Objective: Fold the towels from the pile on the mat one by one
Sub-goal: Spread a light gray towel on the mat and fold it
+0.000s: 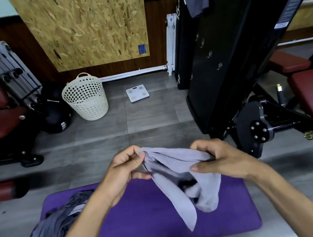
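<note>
Both hands hold a light grey towel (pixel 180 177) in the air above the purple mat (pixel 146 221): the left hand (pixel 126 169) pinches one bunched end in its fingers, and the right hand (pixel 216 158) grips the other. The rest hangs down over the mat's middle, and the pile of darker towels (pixel 52 229) lies on the mat's left end.

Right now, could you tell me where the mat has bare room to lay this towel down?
The mat is bare across its middle and right, between the pile and its right edge, under the towel held by the left hand and right hand. The left end is crowded by the pile.
</note>
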`<state>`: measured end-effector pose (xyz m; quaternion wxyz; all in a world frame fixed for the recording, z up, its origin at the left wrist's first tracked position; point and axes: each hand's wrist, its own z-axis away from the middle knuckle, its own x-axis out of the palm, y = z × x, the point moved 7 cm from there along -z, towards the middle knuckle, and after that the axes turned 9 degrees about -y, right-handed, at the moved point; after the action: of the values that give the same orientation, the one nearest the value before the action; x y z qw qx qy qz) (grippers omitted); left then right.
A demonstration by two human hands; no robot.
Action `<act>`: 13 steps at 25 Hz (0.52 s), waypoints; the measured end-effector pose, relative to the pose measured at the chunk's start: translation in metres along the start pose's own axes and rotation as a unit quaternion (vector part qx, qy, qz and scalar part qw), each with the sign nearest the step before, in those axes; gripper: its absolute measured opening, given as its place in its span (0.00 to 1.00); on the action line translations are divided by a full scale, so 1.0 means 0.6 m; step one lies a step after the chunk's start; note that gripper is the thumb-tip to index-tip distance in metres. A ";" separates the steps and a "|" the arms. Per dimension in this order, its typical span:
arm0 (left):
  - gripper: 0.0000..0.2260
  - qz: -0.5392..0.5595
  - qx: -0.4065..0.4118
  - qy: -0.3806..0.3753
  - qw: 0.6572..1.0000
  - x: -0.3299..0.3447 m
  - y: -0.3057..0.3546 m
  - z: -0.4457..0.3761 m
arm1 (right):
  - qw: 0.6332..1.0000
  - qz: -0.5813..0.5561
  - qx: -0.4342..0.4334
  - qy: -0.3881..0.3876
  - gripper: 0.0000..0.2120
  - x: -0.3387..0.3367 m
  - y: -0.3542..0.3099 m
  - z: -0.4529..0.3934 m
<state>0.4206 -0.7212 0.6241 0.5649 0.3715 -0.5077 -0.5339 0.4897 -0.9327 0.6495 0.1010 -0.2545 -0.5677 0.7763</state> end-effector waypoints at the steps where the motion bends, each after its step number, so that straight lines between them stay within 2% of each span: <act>1: 0.16 0.000 0.013 -0.010 1.000 0.006 0.018 0.002 | 1.000 -0.003 0.012 -0.009 0.12 -0.006 0.012 0.006; 5: 0.11 -0.127 0.048 0.004 0.991 0.039 0.072 -0.002 | 0.985 -0.174 0.018 0.002 0.13 -0.016 0.042 0.021; 7: 0.09 -0.211 0.066 0.008 0.975 0.049 0.097 -0.004 | 0.978 -0.206 0.013 0.023 0.13 -0.026 0.049 0.024; 11: 0.08 -0.148 0.067 0.047 0.986 0.038 0.123 0.001 | 0.993 -0.066 0.025 0.098 0.20 -0.053 0.074 0.019; 13: 0.08 -0.079 0.064 0.061 0.993 0.028 0.127 0.002 | 0.993 -0.031 0.061 0.092 0.18 -0.054 0.099 0.016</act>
<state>0.4351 -0.7258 0.7007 0.5259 0.4778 -0.4747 -0.5194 0.5202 -0.9752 0.6051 0.1920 -0.3009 -0.5155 0.7790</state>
